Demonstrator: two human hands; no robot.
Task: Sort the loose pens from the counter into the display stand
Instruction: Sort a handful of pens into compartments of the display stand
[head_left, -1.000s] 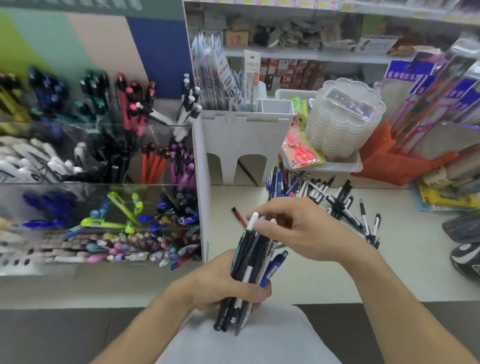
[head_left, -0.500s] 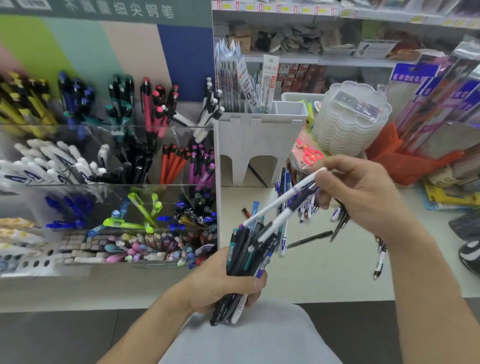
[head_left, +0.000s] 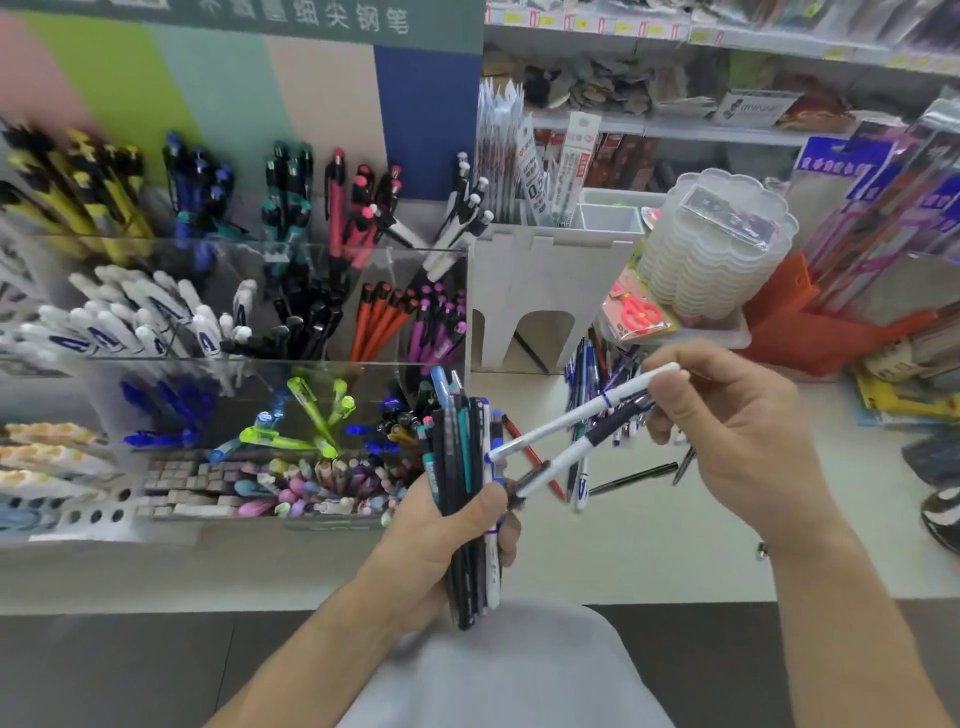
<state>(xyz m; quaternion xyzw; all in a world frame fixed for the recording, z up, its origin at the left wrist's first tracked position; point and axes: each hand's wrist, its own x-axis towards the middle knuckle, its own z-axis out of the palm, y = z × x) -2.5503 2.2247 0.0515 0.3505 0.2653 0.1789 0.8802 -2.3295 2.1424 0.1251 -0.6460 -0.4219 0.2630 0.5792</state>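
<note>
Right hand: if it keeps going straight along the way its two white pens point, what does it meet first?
Probably the bundle of pens gripped in the left hand. The right hand aims its two white pens down-left, tips beside that bundle; depth is unclear.

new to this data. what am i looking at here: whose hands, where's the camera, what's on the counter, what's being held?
No robot here: these are a person's two bare hands, filmed by one wide-angle camera worn on the head, looking forward and down. That explains the bent edges.

The left hand grips a bundle of pens, held roughly upright. The right hand pinches two white pens by their upper ends, so that they slant down toward the bundle.

On the pale counter lies a pile of loose pens behind the hands, with a few stray ones nearer the right hand. To the left stands the clear display stand, with tiered compartments that hold pens grouped by colour. Behind the pile are a white holder and a stack of clear plastic boxes.
</note>
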